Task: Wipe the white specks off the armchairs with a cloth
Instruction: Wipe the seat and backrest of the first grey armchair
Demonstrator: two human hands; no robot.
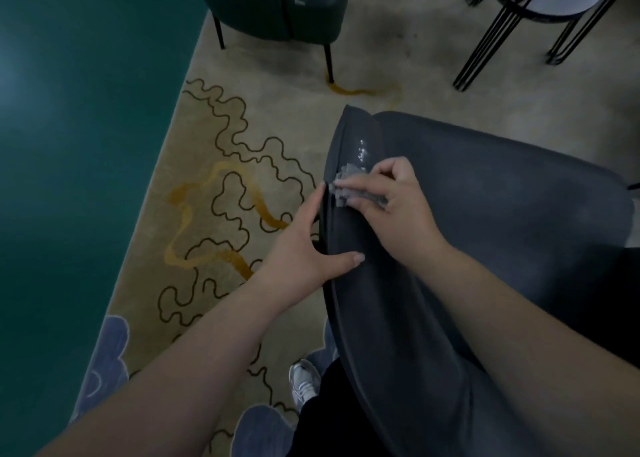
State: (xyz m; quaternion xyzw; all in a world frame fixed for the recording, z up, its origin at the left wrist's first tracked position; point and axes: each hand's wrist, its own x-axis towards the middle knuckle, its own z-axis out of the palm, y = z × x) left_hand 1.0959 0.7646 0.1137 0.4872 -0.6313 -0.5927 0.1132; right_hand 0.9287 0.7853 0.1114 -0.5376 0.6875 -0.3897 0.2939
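The right hand [391,203] pinched a cloth [349,188] against the grey armchair [485,214], just below white specks [362,151]. The left hand [304,245], fingers spread wide, braced the armchair's edge above the rug [242,127].

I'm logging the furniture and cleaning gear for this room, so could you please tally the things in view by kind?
Armchairs: 2, a dark grey armchair under the hands and a green armchair farther off
Side tables: 1, a black wire-legged table
Cloths: 1, a cloth gripped by the right hand
Rugs: 1, a patterned rug
Total: 5
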